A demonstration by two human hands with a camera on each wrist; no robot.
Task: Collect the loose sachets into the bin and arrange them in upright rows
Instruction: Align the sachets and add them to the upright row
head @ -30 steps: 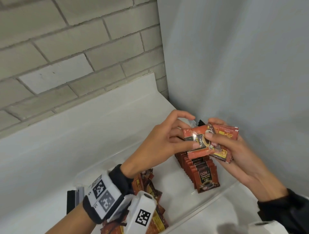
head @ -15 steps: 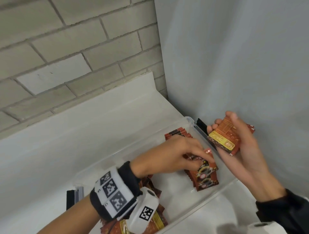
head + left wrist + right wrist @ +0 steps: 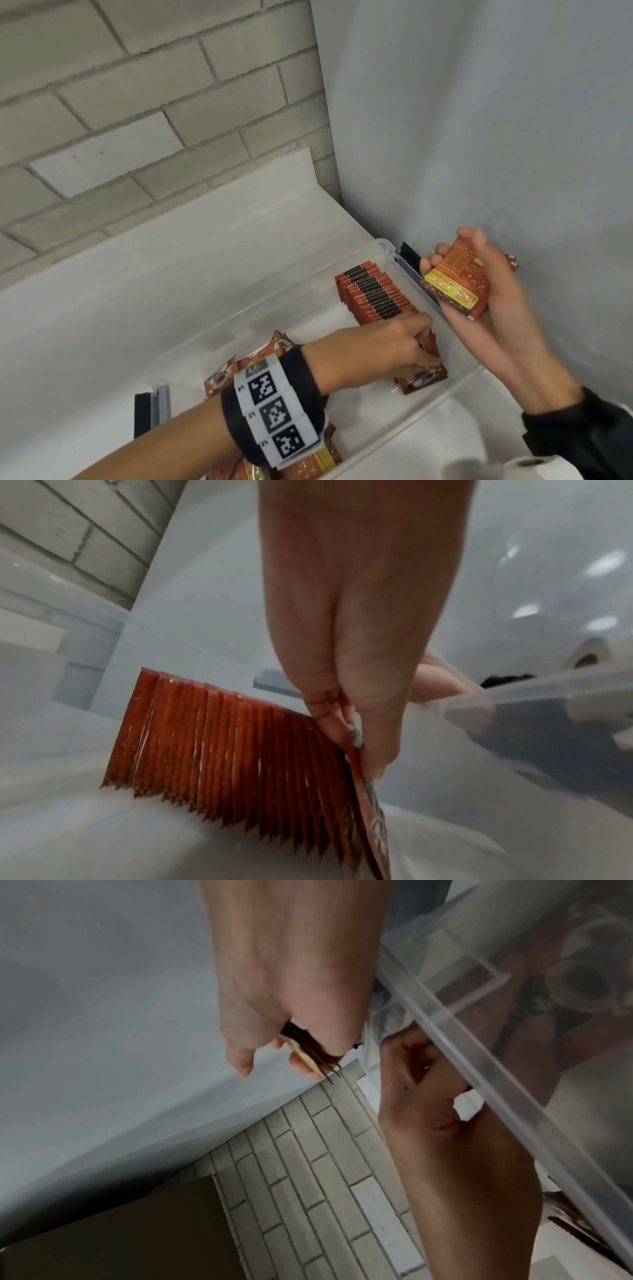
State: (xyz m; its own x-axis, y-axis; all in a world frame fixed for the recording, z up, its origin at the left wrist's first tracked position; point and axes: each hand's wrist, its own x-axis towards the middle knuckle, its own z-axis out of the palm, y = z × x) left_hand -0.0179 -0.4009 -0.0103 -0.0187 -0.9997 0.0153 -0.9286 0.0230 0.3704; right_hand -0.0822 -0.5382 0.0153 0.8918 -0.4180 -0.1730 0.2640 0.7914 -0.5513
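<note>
Pinched between thumb and fingers, a single sachet (image 3: pixel 422 373) is in the left hand (image 3: pixel 387 346), which holds it at the near end of the upright row (image 3: pixel 376 294) inside the clear bin (image 3: pixel 385 244). The left wrist view shows this sachet (image 3: pixel 368 799) leaning against the last packet of the row (image 3: pixel 219 745), its lower edge down near the bin floor, with the fingers (image 3: pixel 373 731) curled along its top edge.

Over at the right, the right hand (image 3: pixel 493 291) sits outside the bin's right wall, palm up, with fingers and thumb wrapped round a small stack of sachets (image 3: pixel 457 284); the stack's printed orange and yellow back faces the head camera. From the right wrist, only a thin edge of that stack (image 3: pixel 308 1050) peeks out between the curled fingers.

The row runs from the far right corner of the bin towards the near side, close along the right wall, packets standing on edge and pressed together. At the near left of the bin lies a heap of loose sachets (image 3: pixel 274 349), partly covered by the left forearm and its wrist band (image 3: pixel 274 407). The bin rests on a white counter (image 3: pixel 120 308) below a grey brick wall (image 3: pixel 137 102).
</note>
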